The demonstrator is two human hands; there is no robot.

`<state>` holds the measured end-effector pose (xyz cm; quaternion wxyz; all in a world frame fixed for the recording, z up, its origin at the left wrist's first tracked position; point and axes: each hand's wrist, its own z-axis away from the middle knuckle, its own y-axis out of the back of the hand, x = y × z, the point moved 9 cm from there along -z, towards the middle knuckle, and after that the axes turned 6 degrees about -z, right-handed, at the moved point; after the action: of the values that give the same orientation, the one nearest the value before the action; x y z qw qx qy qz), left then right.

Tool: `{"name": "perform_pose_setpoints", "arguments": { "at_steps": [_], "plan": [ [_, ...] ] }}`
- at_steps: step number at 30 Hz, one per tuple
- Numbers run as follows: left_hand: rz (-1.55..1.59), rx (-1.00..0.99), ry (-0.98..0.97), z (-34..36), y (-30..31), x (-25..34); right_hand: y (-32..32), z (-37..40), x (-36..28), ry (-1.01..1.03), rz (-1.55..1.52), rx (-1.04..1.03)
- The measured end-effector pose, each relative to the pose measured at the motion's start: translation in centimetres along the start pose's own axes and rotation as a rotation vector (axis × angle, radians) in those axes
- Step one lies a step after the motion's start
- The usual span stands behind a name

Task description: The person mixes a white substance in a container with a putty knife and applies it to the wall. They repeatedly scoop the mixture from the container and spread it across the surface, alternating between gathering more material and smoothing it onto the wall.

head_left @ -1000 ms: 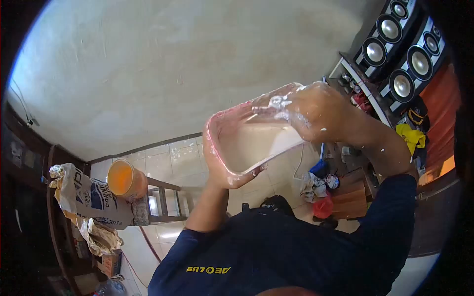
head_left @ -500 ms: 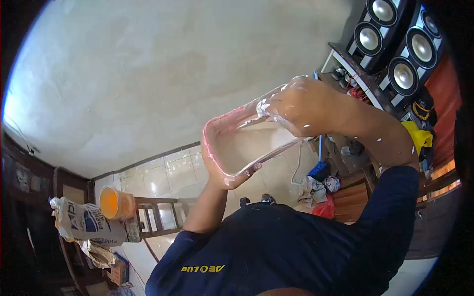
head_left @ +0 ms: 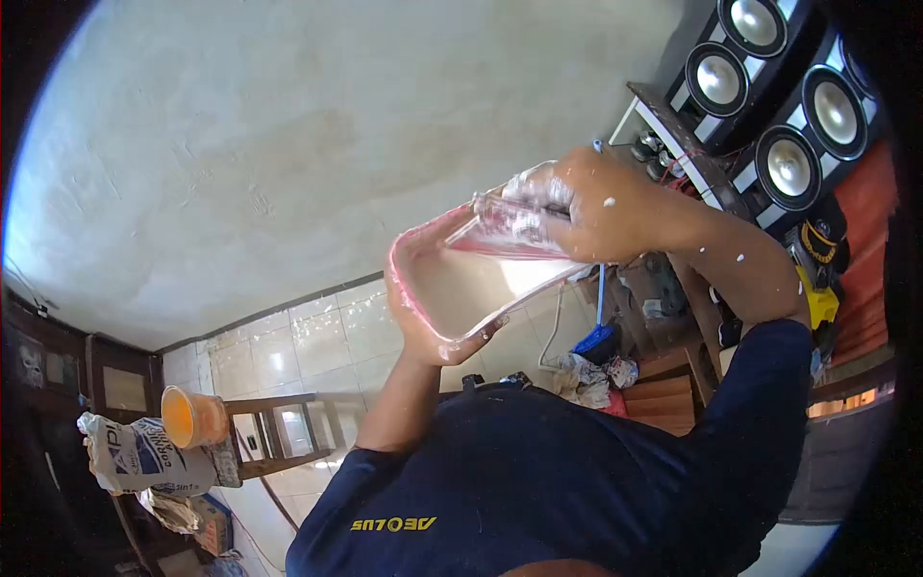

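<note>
So, left hand (head_left: 419,335) around tub (head_left: 415,263)

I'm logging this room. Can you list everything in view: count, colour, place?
Tub: 1, pink-rimmed, centre
Mixture: 1 pool, off-white, in tub
Flat tool: 1, white-smeared, over tub
Bucket: 1, orange, lower left
Wooden stand: 1, brown, beside bucket
Printed sack: 1, white and blue, beside bucket
Speakers: 2, black and silver, upper right
Broom: 1, blue, right of centre
Cap: 1, black and gold, right
Cloth: 1, yellow, below cap
Floor clutter: uncountable, mixed colours, right
Curtain: 1, red, far right
Wall: 1, grey, top
Tiled floor: 1, cream, below wall
Shirt: 1, navy, bottom
Left hand: 1, white-flecked, supporting tub
Right hand: 1, white-smeared, gripping flat tool
</note>
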<state>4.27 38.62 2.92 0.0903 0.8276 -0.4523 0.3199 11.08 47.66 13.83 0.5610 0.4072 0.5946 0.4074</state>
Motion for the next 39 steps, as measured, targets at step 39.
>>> {"name": "perform_pose_setpoints", "arguments": {
  "at_steps": [39],
  "plan": [
    [-0.518, -0.245, -0.068, -15.9, 22.3, -14.5, 2.0, -28.6, 0.5, 0.171, 0.434, 0.101]
  ]
}}
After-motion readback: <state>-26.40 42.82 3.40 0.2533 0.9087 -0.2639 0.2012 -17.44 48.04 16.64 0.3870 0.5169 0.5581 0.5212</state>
